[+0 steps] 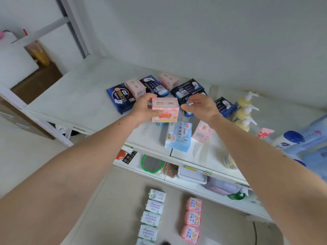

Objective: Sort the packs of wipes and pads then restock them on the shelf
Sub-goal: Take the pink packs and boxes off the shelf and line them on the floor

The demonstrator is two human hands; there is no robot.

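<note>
A pink pack (165,109) is held above the white shelf (74,96), gripped by the left hand (143,110) with thumb and fingers curled round its left end. The right hand (200,107) hovers just beside the pack at 3 o'clock, fingers relaxed and spread, holding nothing. At 12 o'clock, dark blue packs (120,98) and other pink packs (135,87) lie on the shelf. At 5 o'clock lies a light blue pack (178,137). At 3 o'clock stand yellow pump bottles (245,110). At 6 o'clock, two rows of packs (154,218) lie on the floor.
</note>
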